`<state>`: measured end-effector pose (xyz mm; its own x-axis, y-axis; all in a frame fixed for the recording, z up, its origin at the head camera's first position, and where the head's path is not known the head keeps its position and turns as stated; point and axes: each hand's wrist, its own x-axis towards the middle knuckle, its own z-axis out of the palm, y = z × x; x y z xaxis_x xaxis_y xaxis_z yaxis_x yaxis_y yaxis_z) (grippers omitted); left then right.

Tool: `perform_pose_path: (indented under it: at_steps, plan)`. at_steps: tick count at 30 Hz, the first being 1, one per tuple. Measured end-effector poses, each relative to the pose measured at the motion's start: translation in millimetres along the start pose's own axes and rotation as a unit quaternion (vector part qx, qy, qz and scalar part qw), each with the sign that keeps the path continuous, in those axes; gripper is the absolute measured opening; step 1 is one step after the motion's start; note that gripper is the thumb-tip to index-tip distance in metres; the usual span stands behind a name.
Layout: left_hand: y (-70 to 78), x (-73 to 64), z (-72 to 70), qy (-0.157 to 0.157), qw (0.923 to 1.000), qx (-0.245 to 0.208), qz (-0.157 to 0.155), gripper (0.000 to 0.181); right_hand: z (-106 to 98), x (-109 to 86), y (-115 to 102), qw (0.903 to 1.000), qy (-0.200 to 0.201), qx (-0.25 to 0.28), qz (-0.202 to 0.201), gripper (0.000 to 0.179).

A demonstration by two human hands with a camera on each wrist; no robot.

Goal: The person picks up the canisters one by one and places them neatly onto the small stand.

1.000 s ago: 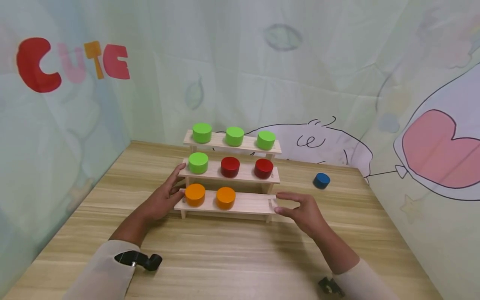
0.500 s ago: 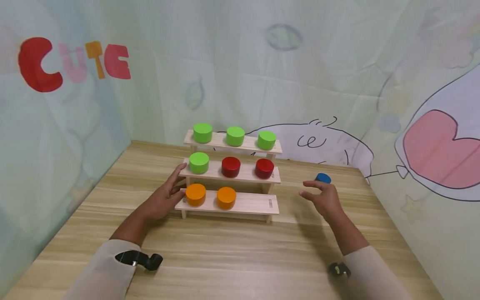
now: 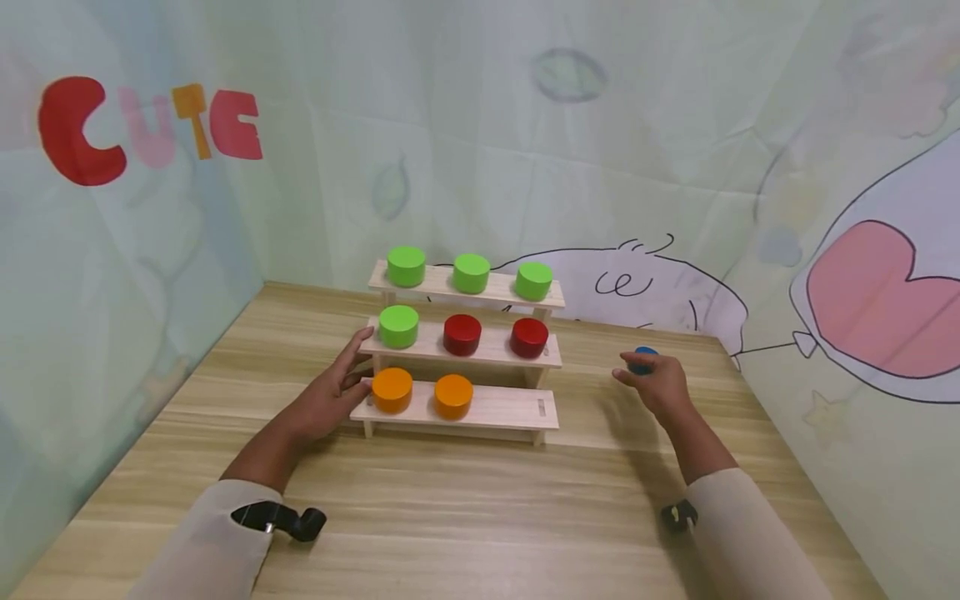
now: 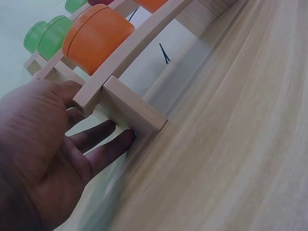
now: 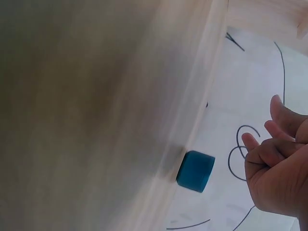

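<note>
A three-tier wooden stand [image 3: 510, 408] is on the table. Green round blocks [image 3: 471, 274] line its top shelf. The middle shelf bears one green block [image 3: 398, 326] and two red ones [image 3: 462, 335], the bottom shelf two orange blocks [image 3: 453, 397]. At the stand's left end rests my left hand [image 3: 330, 396], fingertips at the shelf ends; in the left wrist view, straight fingers [image 4: 108, 151] reach the stand's leg. My right hand [image 3: 660, 387], holding nothing, hovers before a blue round block [image 3: 647, 367], partly hiding it. The right wrist view has this blue block [image 5: 195, 171] apart from the fingers.
The wood-grain table [image 3: 465, 517] runs to printed cloth walls [image 3: 480, 142] on the left, back and right. Black wrist-camera mounts [image 3: 277, 518] sit at both sleeves.
My right hand has left the right end of the bottom shelf and moved right to the blue block. My left hand and the blocks have stayed in place.
</note>
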<state>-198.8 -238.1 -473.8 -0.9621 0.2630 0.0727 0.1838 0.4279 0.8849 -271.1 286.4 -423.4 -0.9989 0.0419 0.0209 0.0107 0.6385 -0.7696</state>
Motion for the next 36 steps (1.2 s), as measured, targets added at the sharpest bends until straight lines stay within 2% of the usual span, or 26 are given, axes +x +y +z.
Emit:
perform_pose_path:
  at_steps: [9,17,27,36]
  plan:
    - [-3.7,-1.6,-2.0,0.003,1.0,0.002,0.003,0.087,-15.9,15.5,1.2,0.996,-0.013,-0.086,-0.021,0.053]
    - [-4.5,-1.3,-1.8,0.001,1.0,-0.002,0.008,0.087,-29.8,30.1,0.5,0.9904,-0.027,-0.131,0.035,0.06]
    - [-3.4,0.0,-1.7,0.002,1.0,0.001,0.006,0.086,-35.3,40.5,12.3,0.9807,-0.015,-0.191,0.039,0.058]
    - [-4.3,1.3,-0.3,0.003,0.9999,0.003,0.011,0.088,-41.0,45.5,22.1,0.9754,-0.039,-0.212,0.046,0.057]
